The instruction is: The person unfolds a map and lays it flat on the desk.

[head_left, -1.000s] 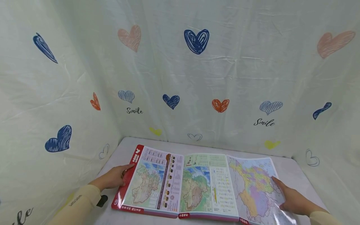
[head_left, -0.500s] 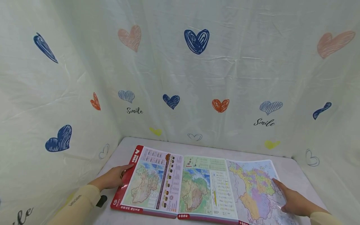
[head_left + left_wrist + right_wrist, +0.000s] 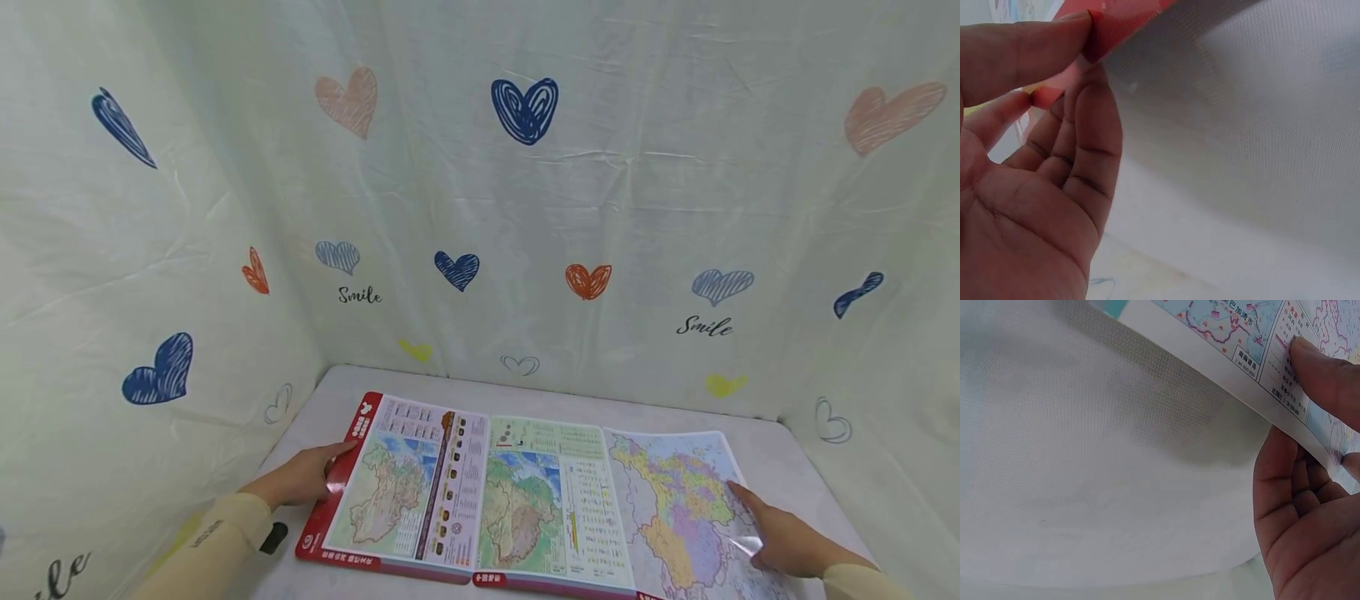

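Observation:
A folding map (image 3: pixel 525 500), unfolded into three panels side by side, lies over the white table in the head view. Its left panel has a red border (image 3: pixel 324 508); the right panel (image 3: pixel 678 508) shows a large pastel-coloured map. My left hand (image 3: pixel 300 477) grips the red left edge, and in the left wrist view its thumb (image 3: pixel 1029 53) is on top with curled fingers (image 3: pixel 1094 134) underneath. At the opposite edge my right hand (image 3: pixel 783 537) pinches the sheet. The right wrist view shows that thumb (image 3: pixel 1325 381) on the printed face, with other fingers (image 3: pixel 1275 481) below the white margin.
White curtains (image 3: pixel 480 200) printed with hearts and "Smile" enclose the table at the back and sides. The pale table top (image 3: pixel 420 385) shows behind the map. A small dark object (image 3: pixel 274 537) sits beside the left sleeve (image 3: pixel 225 533).
The map has shifted slightly toward me and its right panel lies flatter, its far edge lower in view. Both hands keep their hold and have barely moved.

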The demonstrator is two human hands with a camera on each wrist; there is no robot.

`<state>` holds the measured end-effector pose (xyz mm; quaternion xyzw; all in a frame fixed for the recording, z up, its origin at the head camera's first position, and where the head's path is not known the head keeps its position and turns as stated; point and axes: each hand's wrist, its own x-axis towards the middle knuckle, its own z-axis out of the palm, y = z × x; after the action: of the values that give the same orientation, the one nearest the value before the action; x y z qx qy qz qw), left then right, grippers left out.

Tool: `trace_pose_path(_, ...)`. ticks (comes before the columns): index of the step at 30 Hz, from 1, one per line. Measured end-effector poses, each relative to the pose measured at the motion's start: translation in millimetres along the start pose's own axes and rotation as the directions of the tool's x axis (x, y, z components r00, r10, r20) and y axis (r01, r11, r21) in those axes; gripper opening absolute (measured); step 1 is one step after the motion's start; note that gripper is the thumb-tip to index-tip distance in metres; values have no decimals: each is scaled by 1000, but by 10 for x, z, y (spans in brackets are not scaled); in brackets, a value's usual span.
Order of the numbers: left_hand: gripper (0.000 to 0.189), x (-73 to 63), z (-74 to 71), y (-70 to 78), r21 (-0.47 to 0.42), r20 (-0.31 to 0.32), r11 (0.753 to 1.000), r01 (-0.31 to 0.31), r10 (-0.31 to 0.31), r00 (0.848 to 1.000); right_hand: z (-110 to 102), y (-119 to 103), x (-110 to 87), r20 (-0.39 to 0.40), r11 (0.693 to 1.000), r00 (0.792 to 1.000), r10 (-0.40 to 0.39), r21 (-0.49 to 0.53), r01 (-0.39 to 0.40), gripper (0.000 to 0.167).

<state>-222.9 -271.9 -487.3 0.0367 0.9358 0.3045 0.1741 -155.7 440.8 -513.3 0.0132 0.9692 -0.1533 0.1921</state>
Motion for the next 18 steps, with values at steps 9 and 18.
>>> trace_pose_path(9, 90, -10, 1, 33, 36, 9, 999, 29, -29, 1000, -22, -52, -62, -40, 998, 997, -68, -16, 67, 99)
trace_pose_path(18, 86, -6, 11, 21, 39, 19, 999, 35, -36, 999, -11, -23, -43, -24, 997, 997, -71, -25, 71, 95)
